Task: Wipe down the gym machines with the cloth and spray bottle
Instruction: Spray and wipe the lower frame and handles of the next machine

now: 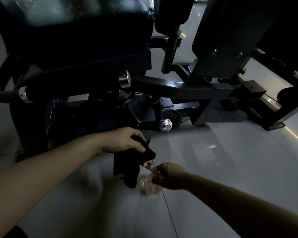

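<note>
Left hand [126, 141]: fingers and thumb curled, pinching the top edge of the cloth.
Cloth [129, 169]: black, hanging limp below the left hand, just beside the spray bottle.
Right hand [170, 176]: closed round the spray bottle's neck.
Spray bottle [149, 184]: clear body, red nozzle toward the cloth; blurred, contact with the floor unclear.
Gym machine [179, 88]: dark frame and padded seat, behind both hands.
Floor [213, 160]: pale glossy tiles, 1 dark grout line.
Room: dim.
</note>
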The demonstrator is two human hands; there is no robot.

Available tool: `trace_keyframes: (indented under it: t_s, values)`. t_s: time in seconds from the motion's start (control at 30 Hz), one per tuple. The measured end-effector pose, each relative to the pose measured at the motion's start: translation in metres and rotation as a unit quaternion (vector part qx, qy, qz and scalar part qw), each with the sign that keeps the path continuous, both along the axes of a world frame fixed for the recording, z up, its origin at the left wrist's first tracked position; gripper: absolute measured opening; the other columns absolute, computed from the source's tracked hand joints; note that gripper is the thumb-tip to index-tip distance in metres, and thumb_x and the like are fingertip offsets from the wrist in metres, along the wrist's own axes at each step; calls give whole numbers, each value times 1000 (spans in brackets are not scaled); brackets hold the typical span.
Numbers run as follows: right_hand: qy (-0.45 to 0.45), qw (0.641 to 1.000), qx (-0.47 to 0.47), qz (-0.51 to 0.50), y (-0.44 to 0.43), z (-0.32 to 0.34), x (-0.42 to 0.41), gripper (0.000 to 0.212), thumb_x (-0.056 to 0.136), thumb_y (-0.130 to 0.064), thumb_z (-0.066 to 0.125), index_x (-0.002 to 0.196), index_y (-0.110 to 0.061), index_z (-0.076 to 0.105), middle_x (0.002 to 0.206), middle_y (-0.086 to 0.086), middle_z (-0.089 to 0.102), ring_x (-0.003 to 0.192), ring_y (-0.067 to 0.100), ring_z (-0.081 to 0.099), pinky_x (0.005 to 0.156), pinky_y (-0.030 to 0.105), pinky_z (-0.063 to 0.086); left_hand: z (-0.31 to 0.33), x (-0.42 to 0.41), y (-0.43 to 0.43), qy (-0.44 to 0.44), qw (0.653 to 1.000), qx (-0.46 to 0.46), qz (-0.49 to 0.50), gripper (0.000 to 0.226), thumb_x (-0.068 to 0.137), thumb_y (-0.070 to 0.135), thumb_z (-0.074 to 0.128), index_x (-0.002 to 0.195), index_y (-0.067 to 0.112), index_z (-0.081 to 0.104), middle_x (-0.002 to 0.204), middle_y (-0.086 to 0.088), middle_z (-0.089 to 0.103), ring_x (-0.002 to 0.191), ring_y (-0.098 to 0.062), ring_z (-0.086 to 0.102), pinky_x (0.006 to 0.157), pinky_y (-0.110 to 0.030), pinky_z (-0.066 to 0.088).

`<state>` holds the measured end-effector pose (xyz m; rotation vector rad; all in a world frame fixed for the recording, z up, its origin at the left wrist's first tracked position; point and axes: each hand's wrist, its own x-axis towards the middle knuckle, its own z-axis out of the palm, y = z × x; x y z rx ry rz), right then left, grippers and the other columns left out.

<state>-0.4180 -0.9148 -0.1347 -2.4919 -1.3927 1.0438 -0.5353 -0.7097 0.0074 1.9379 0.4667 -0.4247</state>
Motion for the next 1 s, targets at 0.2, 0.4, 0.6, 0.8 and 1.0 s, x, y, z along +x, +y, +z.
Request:
trace_keyframes:
  t_s: [0.2, 0.4, 0.6, 0.8, 1.0]
  values:
    - [-14, 994, -10, 104, -3, 19, -10, 30, 99, -38, 55, 123, -21, 63, 107, 0, 65, 95, 16, 62, 74, 24, 44, 1, 7, -4, -21, 1000, -8, -12, 43, 82, -8, 62, 112, 22, 69, 114, -11, 68, 99, -26, 69, 76, -29, 59]
    - [-176, 969, 101, 137, -2, 59, -26, 34, 101, -41, 49, 118, -15, 61, 102, 6, 66, 86, 23, 65, 74, 30, 53, 1, 5, -7, -17, 998, -63, -7, 52, 92, -3, 66, 134, 20, 46, 115, -6, 74, 99, -20, 74, 77, -27, 59]
    - [-190, 892, 410, 4, 0, 134, -28, 33, 93, -51, 50, 105, -20, 48, 94, -6, 56, 68, 11, 59, 55, 29, 51, 14, 4, -4, -56, 992, -109, 17, 27, 95, 16, 64, 119, 4, 63, 111, -23, 72, 101, -32, 70, 85, -33, 58]
    - [-209, 882, 423, 9, 4, 146, -26, 36, 92, -46, 53, 116, -19, 50, 108, -6, 50, 68, 8, 51, 51, 29, 50, 23, 5, -15, -32, 967, -247, 61, 24, 102, 11, 51, 115, 1, 69, 114, -18, 72, 109, -29, 67, 105, -43, 49]
    - [-147, 852, 500, -43, -6, 166, -1, 15, 95, -24, 53, 105, -14, 52, 96, -2, 53, 72, 12, 57, 56, 33, 52, 38, 2, -8, -41, 972, -231, 11, 48, 88, 2, 70, 133, 13, 58, 130, -18, 65, 121, -32, 64, 106, -45, 50]
